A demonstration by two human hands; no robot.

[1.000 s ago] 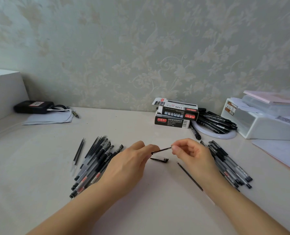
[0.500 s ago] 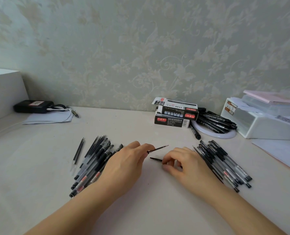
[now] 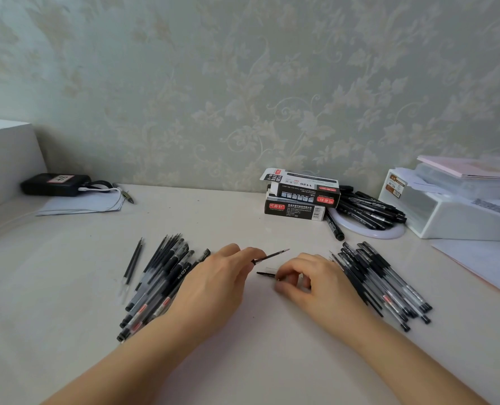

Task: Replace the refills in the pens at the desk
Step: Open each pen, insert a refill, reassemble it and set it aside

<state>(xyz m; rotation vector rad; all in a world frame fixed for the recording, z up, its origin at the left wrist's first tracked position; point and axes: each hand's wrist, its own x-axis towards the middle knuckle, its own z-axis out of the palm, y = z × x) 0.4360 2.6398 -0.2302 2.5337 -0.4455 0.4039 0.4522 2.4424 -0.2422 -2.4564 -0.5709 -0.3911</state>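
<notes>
Between two piles of pens on the surface (image 3: 243, 361), the left hand (image 3: 213, 285) pinches a refill (image 3: 272, 255) in its fingers, while the right hand (image 3: 313, 280) curls its fingers round a pen part (image 3: 265, 273) lying there.

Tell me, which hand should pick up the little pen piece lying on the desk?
Probably the right hand. Its curled fingers are already on the pen piece, while the left hand is busy pinching a refill.

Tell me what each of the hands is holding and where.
Left hand pinches a pen refill at its near end. Right hand is curled on a small black pen part lying on the desk.
</notes>
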